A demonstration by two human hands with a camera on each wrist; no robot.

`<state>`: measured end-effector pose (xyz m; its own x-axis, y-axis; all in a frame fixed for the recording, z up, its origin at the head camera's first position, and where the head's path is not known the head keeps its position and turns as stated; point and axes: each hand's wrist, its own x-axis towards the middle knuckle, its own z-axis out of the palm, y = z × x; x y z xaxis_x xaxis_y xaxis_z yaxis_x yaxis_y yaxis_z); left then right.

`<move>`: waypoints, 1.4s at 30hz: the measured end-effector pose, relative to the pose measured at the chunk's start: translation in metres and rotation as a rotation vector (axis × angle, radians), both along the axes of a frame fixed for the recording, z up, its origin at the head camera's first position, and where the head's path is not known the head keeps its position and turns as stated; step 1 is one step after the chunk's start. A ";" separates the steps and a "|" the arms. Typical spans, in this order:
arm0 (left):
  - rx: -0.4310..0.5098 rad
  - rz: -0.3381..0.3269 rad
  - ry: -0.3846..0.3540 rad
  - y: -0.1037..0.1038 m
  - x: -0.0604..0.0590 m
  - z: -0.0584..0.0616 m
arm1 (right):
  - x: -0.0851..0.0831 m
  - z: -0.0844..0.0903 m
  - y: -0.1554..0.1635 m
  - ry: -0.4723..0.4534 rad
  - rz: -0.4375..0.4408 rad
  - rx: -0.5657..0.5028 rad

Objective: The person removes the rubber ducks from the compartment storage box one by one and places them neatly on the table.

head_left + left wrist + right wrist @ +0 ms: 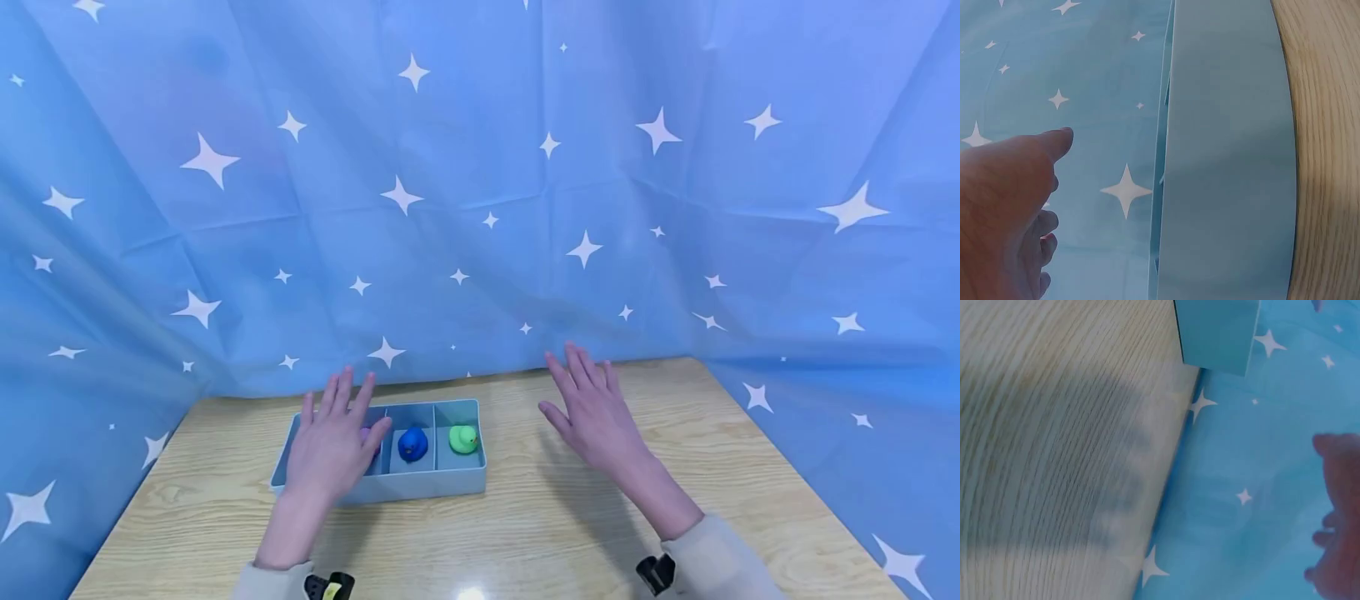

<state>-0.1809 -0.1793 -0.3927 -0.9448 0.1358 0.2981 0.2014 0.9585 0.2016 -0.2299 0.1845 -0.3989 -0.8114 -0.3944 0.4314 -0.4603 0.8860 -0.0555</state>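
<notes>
A blue-grey tray [420,485] with compartments stands on the wooden table, left of the middle in the head view. Its right compartment contains a green rubber duck [463,439], and the one beside it a blue rubber duck [412,445]. Something purple [366,433] shows partly behind my left thumb. My left hand [330,454] is over the tray's left part, fingers spread and straight, hiding what lies below. To the right of the tray, my right hand [596,417] hovers over the table with its fingers extended, holding nothing. In the left wrist view, the tray's side wall [1229,150] fills the middle.
A wooden table [517,533] carries the tray. Blue cloth [480,167] with white stars hangs behind it and along both sides. Each wrist wears a black strapped device [656,573], and light sleeves [720,562] cover the forearms.
</notes>
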 end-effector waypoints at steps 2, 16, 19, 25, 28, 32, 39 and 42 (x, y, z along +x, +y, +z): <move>0.013 0.006 -0.016 -0.006 0.003 0.000 | -0.003 0.000 -0.003 -0.010 0.056 -0.019; 0.246 0.045 -0.039 -0.063 0.027 -0.022 | -0.009 -0.003 -0.039 -0.220 0.274 -0.263; 0.334 0.060 -0.055 -0.075 0.030 -0.032 | -0.011 -0.004 -0.054 -0.290 0.303 -0.315; 0.504 0.111 -0.163 -0.086 0.034 -0.048 | -0.015 -0.011 -0.082 -0.444 0.350 -0.367; 0.546 0.102 -0.152 -0.088 0.034 -0.054 | -0.019 -0.015 -0.094 -0.496 0.372 -0.352; 0.594 0.079 -0.147 -0.090 0.032 -0.062 | -0.024 -0.021 -0.104 -0.519 0.395 -0.298; 0.713 0.114 -0.205 -0.091 0.028 -0.072 | -0.031 -0.026 -0.110 -0.536 0.392 -0.266; 0.771 0.143 -0.219 -0.093 0.027 -0.075 | -0.034 -0.027 -0.111 -0.558 0.366 -0.276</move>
<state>-0.1536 -0.2721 -0.4677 -0.9851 -0.1591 0.0650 -0.0333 0.5476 0.8361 -0.2640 0.0739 -0.4264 -0.7763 -0.6198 0.1146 -0.5631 0.6002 -0.5681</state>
